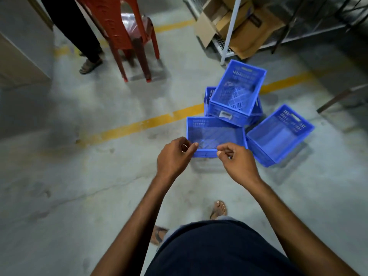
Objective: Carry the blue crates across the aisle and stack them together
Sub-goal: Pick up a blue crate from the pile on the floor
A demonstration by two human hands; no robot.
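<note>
The near crate [216,134] is pinched at its near rim by the left hand [175,154] and right hand [237,158], beside a stack [238,92] and a further crate [278,134] on the floor [99,176].

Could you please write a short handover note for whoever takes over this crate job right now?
Left hand: fingers curled at the near rim of the near crate; whether it grips cannot be told.
Right hand: likewise, further right on that rim.
Crates: the top crate sits askew on the lower crate; the right crate stands beside them, unstacked.
Done: two crates stacked.
Left: probably add the near crate and the right crate to the stack, then square it up.
</note>
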